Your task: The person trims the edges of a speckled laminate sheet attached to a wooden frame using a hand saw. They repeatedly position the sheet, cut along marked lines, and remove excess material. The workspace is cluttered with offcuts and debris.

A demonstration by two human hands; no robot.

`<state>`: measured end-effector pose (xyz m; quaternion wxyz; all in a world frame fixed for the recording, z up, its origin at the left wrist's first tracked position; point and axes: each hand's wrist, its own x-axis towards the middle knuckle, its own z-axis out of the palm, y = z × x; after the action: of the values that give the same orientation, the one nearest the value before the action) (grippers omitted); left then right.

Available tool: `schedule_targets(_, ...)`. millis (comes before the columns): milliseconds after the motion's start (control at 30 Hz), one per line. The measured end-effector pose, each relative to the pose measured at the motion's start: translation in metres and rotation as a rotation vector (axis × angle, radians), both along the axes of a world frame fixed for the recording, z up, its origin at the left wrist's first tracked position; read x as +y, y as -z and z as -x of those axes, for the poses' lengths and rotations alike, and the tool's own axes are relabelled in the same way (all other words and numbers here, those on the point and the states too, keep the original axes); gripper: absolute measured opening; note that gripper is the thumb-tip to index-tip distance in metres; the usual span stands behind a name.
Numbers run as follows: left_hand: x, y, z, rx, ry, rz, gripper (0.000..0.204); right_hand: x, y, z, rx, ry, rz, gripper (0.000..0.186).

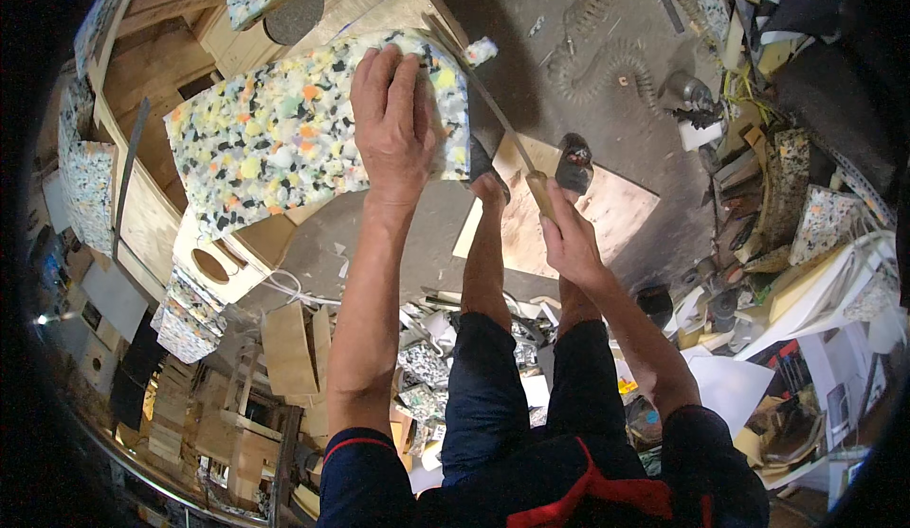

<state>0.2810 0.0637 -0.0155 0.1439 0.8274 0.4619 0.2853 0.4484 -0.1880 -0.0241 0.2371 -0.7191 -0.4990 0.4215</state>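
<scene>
Multicoloured rebonded foam slab (284, 139) — speckled in yellow, orange, green, black and white — lies on top of a plywood box frame (152, 215) at the far left of the scene, tilted so that its right end sits farther away than its left. The left hand (393, 120) presses flat on the slab's right end, fingers stretched out together and pointing away from the person, palm down on the foam, not curled around anything. Just beside that end, a long knife (493, 111) runs along the slab's right edge; its thin blade slants up and to the left, and its tip is near a small scrap of foam (481, 50) at the far corner. The right hand (566, 239) is closed around the knife's pale wooden handle (540, 193), fingers wrapped tight, well nearer to the person than the left hand.

Below the hands, the person's two bare shins and dark shoes (574, 163) stand on a flat plywood sheet (616, 215) laid on the grey floor (607, 120). A coiled hose (597, 63) lies on the floor farther off. More speckled foam pieces (190, 315) rest by the box at the left — one with a round hole in the wood beside it — and others lean among clutter at the right (825, 220). White paper sheets (730, 386) lie at the near right.
</scene>
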Motion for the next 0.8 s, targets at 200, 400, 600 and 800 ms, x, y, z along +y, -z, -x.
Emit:
schedule_targets(200,-0.003,-0.006,0.006,-0.051,-0.025,0.029,0.037,-0.015,-0.027,-0.025,-0.122,0.015,-0.178,0.064)
schedule_targets(400,-0.001,-0.005,0.007,0.008,-0.072,-0.045,0.032,0.014,-0.048,-0.073,-0.153,-0.227,-0.210,0.069)
schedule_targets(600,-0.011,0.002,0.002,0.063,-0.121,-0.112,0.043,0.047,-0.041,-0.111,-0.255,-0.466,-0.133,0.066)
schedule_targets(800,-0.014,0.008,-0.003,0.099,-0.127,-0.144,0.046,0.052,-0.033,-0.129,-0.208,-0.531,-0.138,0.073)
